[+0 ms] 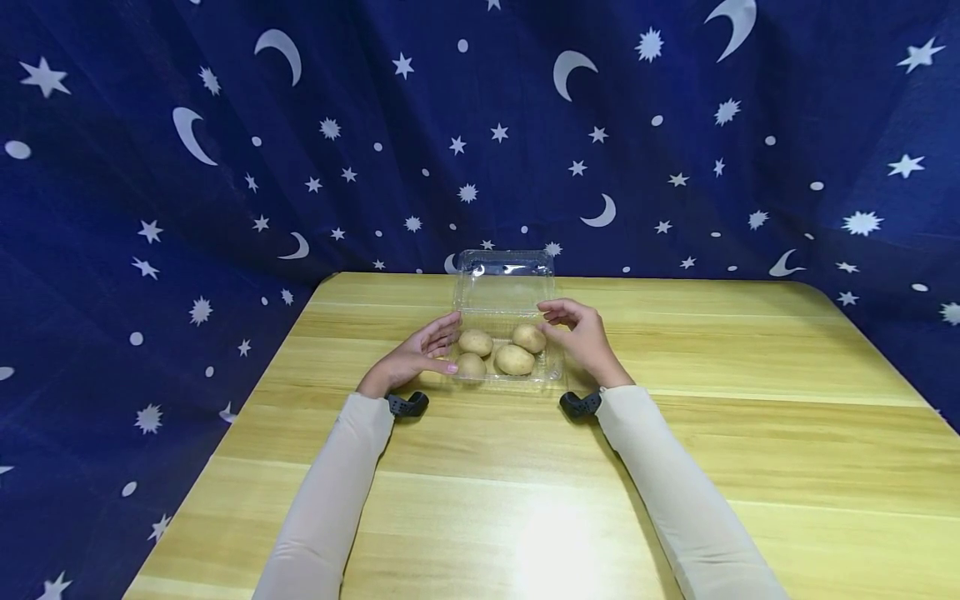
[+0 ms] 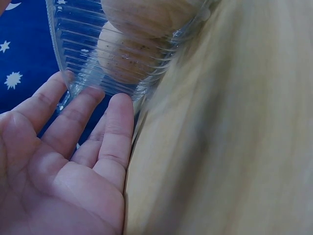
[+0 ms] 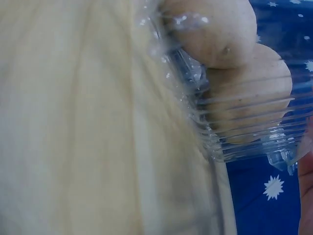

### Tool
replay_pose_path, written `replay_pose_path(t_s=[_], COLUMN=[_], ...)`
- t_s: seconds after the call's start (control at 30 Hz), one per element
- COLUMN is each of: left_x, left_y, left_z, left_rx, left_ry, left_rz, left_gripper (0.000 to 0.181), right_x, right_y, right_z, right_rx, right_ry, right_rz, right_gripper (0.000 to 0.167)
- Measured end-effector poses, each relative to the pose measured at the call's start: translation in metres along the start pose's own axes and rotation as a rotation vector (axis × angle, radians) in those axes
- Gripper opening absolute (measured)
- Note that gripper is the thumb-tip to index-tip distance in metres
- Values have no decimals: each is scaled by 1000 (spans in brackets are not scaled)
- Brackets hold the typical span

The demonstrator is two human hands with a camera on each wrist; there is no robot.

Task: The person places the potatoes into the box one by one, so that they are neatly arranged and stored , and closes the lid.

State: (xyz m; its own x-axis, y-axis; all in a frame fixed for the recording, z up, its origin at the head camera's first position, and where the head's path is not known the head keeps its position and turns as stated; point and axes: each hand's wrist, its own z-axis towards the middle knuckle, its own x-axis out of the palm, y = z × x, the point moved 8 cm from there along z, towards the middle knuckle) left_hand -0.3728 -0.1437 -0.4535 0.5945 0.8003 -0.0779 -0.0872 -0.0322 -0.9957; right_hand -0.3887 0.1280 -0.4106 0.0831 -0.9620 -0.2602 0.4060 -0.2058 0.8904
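Note:
A clear plastic clamshell box (image 1: 511, 379) stands on the table with its lid (image 1: 504, 292) raised at the back. Several potatoes (image 1: 514, 360) lie inside it. My left hand (image 1: 417, 352) is at the box's left side, thumb by the front corner. In the left wrist view its nearly straight fingers (image 2: 117, 127) touch the ribbed wall. At the right side is my right hand (image 1: 583, 336), index finger and thumb reaching toward the back right of the box. The right wrist view shows two potatoes (image 3: 249, 93) through the wall and only a strip of that hand at the edge.
The box stands near the back of a light wooden table (image 1: 465, 500). Behind and to the left hangs a dark blue curtain (image 1: 420, 100) with white moons and stars. A black strap device (image 1: 407, 405) sits on each wrist.

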Motion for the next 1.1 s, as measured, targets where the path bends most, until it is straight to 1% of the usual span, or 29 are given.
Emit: replay_pose_path(t_s=[0.13, 0.2, 0.3, 0.4, 0.47, 0.57, 0.67, 0.77, 0.83, 0.93, 1.0, 1.1], left_x=[1, 1, 1, 1, 1, 1, 1, 1, 1, 1, 0, 0], left_y=[-2, -2, -2, -2, -1, -2, -2, -1, 0, 0, 0, 0], left_z=[-1, -1, -1, 0, -1, -1, -1, 0, 0, 0, -1, -1], left_rx=[-1, -7, -16, -22, -16, -9, -5, -9, -13, -20, -18, -11], left_ry=[0, -2, -6, -9, -8, -7, -9, -10, -10, -11, -12, -13], left_rz=[-2, -1, 1, 1, 1, -2, -5, -6, -2, -2, -2, -10], left_gripper=[103, 103, 103, 102, 102, 103, 103, 103, 102, 103, 103, 105], right_x=[-4, -7, -12, -14, -15, -12, -8, -5, -4, -2, -1, 0], right_y=[-4, -7, -13, -23, -31, -40, -45, -48, -48, -47, -46, -45], right_z=[0, 0, 0, -1, -2, -6, -11, -14, -14, -15, -15, -16], right_rx=[-1, 19, 69, 147, 219, 321, 383, 392, 386, 371, 359, 352], right_ry=[-46, -71, -93, -79, -50, 16, 88, 146, 182, 246, 288, 329], right_rz=[66, 82, 93, 125, 179, 302, 428, 518, 546, 547, 530, 510], right_gripper=[35, 39, 45, 52, 56, 63, 66, 67, 68, 71, 72, 73])
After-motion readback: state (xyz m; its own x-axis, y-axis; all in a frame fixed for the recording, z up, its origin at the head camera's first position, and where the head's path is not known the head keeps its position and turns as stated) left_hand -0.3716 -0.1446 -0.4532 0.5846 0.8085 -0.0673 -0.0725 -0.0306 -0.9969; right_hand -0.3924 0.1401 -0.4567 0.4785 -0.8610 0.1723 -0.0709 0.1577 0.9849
